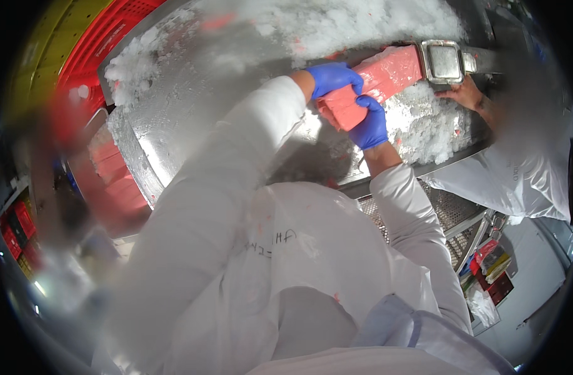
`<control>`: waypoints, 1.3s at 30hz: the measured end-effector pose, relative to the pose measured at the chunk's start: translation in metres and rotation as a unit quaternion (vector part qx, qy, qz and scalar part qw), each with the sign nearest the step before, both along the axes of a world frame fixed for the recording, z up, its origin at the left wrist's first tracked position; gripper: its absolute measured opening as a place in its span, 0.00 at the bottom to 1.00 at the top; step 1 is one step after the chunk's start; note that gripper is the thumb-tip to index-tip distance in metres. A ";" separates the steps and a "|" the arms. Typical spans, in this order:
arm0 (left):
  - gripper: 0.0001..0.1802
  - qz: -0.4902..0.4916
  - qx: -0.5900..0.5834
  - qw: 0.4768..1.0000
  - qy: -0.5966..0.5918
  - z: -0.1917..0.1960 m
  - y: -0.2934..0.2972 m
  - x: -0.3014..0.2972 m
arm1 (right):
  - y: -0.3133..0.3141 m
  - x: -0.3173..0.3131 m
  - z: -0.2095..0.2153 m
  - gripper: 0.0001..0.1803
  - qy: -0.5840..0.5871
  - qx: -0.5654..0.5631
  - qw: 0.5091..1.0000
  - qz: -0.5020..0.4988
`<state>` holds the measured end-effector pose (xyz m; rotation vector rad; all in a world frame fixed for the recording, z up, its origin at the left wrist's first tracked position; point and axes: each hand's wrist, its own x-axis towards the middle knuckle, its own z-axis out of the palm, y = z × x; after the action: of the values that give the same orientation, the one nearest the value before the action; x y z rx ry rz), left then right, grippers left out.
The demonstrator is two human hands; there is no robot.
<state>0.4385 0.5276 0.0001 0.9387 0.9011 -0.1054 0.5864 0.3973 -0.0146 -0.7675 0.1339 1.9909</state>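
Note:
Both my hands wear blue gloves and grip the near-left end of a long pink block [389,70] with a shiny surface; whether it is meat or fish I cannot tell. My left hand [334,79] is curled over its upper left side, thumb side toward the middle. From below, my right hand [370,126] wraps its near corner, thumb pressed against the face. The block's far right end meets a square metal frame [444,62] with a metal arm. Beside that frame is a co-worker's bare hand [466,94], its fingers reaching toward it.
Crushed ice [367,25] covers the back of the metal table [192,87] and lies in front of the block. At left stand a red crate [114,34], a yellow crate [61,44] and a tray with more pink blocks [119,181]. A co-worker's white apron [505,178] is at right.

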 end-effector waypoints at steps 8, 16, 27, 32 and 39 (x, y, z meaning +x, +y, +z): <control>0.39 0.164 -0.121 0.976 -0.079 0.007 -0.090 -0.213 | -0.061 -0.148 -0.009 0.30 -0.205 0.014 0.910 0.360; 0.53 0.004 0.544 0.811 0.215 0.022 -0.165 -0.309 | -0.009 -0.057 0.035 0.20 -0.591 0.442 0.662 0.132; 0.45 0.013 0.605 0.700 0.380 -0.017 -0.202 -0.281 | 0.036 0.036 -0.073 0.41 -0.504 0.134 0.828 0.206; 0.47 -0.073 0.564 0.697 0.437 0.002 -0.232 -0.309 | -0.038 0.057 -0.069 0.33 -0.495 0.087 0.839 0.207; 0.44 -0.025 0.617 0.680 0.395 0.000 -0.263 -0.330 | -0.103 0.159 -0.085 0.24 -0.370 0.014 0.899 0.233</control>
<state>0.1089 0.2647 0.0005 2.2943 1.8236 0.0975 0.7457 0.2938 -0.0997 -1.5952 -0.5766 1.9705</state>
